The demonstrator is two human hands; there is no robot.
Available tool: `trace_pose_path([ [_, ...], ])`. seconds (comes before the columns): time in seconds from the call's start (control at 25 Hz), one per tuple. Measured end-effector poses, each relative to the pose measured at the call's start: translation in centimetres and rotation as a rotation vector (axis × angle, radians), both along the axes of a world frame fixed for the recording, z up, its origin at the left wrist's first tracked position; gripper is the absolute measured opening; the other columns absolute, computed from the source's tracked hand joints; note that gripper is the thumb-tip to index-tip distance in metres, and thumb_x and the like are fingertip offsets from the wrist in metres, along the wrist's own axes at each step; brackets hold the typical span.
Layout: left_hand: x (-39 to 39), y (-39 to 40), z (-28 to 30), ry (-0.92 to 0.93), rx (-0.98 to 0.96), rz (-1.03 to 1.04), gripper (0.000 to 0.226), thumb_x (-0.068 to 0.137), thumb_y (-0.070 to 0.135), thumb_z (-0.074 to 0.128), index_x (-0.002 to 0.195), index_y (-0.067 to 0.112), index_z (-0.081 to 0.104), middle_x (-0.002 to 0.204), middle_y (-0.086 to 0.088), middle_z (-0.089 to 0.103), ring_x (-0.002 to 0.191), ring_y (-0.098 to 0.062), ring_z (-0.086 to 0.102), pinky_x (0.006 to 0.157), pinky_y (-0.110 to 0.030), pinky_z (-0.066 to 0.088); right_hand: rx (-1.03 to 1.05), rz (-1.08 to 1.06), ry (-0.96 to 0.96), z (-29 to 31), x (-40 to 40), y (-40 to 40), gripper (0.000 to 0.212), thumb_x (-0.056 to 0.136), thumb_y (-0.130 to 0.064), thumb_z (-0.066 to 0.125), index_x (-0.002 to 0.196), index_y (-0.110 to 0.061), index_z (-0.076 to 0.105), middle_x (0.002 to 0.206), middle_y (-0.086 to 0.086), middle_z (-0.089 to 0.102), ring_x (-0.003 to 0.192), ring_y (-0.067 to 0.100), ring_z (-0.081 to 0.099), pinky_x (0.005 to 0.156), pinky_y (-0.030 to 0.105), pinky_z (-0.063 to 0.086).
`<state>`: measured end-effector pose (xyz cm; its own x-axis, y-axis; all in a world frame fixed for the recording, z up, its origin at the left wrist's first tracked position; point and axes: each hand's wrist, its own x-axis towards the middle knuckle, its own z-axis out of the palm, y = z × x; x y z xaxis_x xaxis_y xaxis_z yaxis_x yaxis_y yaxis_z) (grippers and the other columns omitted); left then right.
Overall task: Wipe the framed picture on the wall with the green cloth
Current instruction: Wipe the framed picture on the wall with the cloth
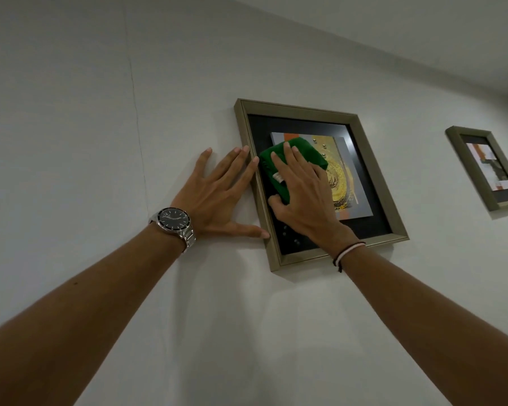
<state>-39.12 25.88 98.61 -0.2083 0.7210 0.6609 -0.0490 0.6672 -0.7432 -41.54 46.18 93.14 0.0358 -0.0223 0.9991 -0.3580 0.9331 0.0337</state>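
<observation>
Forearms are reaching up; my right hand (302, 189), fingers spread, is pressing the soft green cloth (279, 159) on fragile glass of the framed picture (320, 183), centre; left hand (217, 194), splayed, is bracing its edge.

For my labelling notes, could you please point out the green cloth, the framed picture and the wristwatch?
green cloth (305, 155): head view, upper right fold.
framed picture (373, 168): head view, right frame rail.
wristwatch (173, 219): head view, dial.
</observation>
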Motion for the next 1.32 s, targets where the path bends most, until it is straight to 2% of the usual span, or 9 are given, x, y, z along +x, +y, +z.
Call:
trace_pose_path([
  [0.12, 0.1, 0.0, -0.1, 0.0, 0.0, -0.007, 0.14, 0.059, 0.102, 0.006, 0.162, 0.009, -0.008, 0.172, -0.016, -0.009, 0.161, -0.029, -0.003, 0.126, -0.064, 0.008, 0.165, -0.134, -0.068, 0.3, 0.7, 2.0, 0.082, 0.082, -0.049, 0.041, 0.154, -0.014, 0.026, 0.163, 0.014, 0.027, 0.148, 0.029, 0.029, 0.112, 0.047, 0.034],
  [0.32, 0.2, 0.1, -0.2, 0.009, 0.003, -0.014, 0.138, 0.061, 0.102, 0.009, 0.162, 0.008, -0.007, 0.172, -0.016, -0.008, 0.161, -0.028, -0.002, 0.126, -0.064, 0.008, 0.358, -0.19, -0.109, 2.9, 1.5, 5.3, 0.073, 0.09, -0.045, 0.053, 0.151, -0.011, 0.033, 0.157, 0.014, 0.038, 0.142, 0.033, 0.037, 0.114, 0.054, 0.035],
  [0.4, 0.1, 0.1, -0.2, 0.023, 0.0, -0.013, 0.137, 0.063, 0.101, 0.009, 0.162, 0.007, -0.006, 0.172, -0.016, -0.007, 0.161, -0.028, -0.002, 0.127, -0.063, 0.008, 0.34, -0.234, -0.06, 2.6, 0.9, 4.8, 0.066, 0.091, -0.046, 0.053, 0.149, -0.016, 0.039, 0.156, 0.012, 0.04, 0.142, 0.031, 0.036, 0.115, 0.054, 0.029],
  [0.52, 0.0, 0.1, -0.3, 0.028, -0.007, -0.006, 0.136, 0.065, 0.1, 0.009, 0.162, 0.006, -0.004, 0.172, -0.015, -0.006, 0.161, -0.026, -0.001, 0.127, -0.063, 0.008, 0.252, -0.172, -0.019, 0.7, 0.1, 3.5, 0.062, 0.092, -0.044, 0.051, 0.148, -0.02, 0.041, 0.157, 0.011, 0.038, 0.146, 0.03, 0.031, 0.119, 0.058, 0.015],
  [0.6, 0.0, 0.1, -0.3, 0.017, -0.01, -0.011, 0.136, 0.065, 0.1, 0.008, 0.162, 0.006, -0.003, 0.172, -0.014, -0.004, 0.161, -0.026, 0.0, 0.127, -0.063, 0.009, 0.216, -0.144, -0.012, -0.9, -0.1, 3.0, 0.06, 0.092, -0.04, 0.052, 0.148, -0.022, 0.042, 0.156, 0.01, 0.039, 0.146, 0.029, 0.032, 0.12, 0.062, 0.012],
  [0.76, 0.0, 0.0, -0.1, 0.022, -0.019, -0.019, 0.136, 0.064, 0.1, 0.006, 0.162, 0.005, -0.001, 0.172, -0.015, -0.002, 0.161, -0.027, 0.003, 0.126, -0.063, 0.011, 0.197, -0.135, -0.055, -4.7, 0.7, 2.5, 0.059, 0.091, -0.034, 0.057, 0.147, -0.022, 0.044, 0.152, 0.009, 0.044, 0.142, 0.031, 0.036, 0.119, 0.06, 0.018],
  [0.88, 0.1, 0.0, -0.1, 0.026, -0.019, -0.018, 0.137, 0.064, 0.101, 0.006, 0.162, 0.005, -0.001, 0.172, -0.015, -0.002, 0.161, -0.027, 0.004, 0.126, -0.064, 0.013, 0.235, -0.111, -0.096, -8.3, 1.5, 2.6, 0.058, 0.089, -0.031, 0.063, 0.145, -0.02, 0.048, 0.15, 0.01, 0.047, 0.138, 0.032, 0.041, 0.114, 0.059, 0.031],
  [1.0, 0.2, 0.1, -0.2, 0.018, -0.015, -0.003, 0.137, 0.064, 0.101, 0.007, 0.162, 0.005, -0.002, 0.172, -0.015, -0.003, 0.161, -0.028, 0.003, 0.126, -0.063, 0.012, 0.257, -0.085, -0.139, -10.9, 2.1, 3.1, 0.052, 0.089, -0.032, 0.058, 0.14, -0.022, 0.054, 0.146, 0.009, 0.051, 0.135, 0.031, 0.044, 0.112, 0.057, 0.036],
  [1.32, 0.6, 0.2, -0.2, -0.004, -0.015, 0.009, 0.137, 0.063, 0.1, 0.006, 0.162, 0.005, -0.002, 0.172, -0.015, -0.003, 0.161, -0.028, 0.003, 0.127, -0.063, 0.011, 0.247, -0.02, -0.19, -11.3, 3.6, 3.7, 0.041, 0.086, -0.033, 0.057, 0.124, -0.021, 0.066, 0.134, 0.005, 0.059, 0.127, 0.028, 0.05, 0.108, 0.052, 0.039],
])
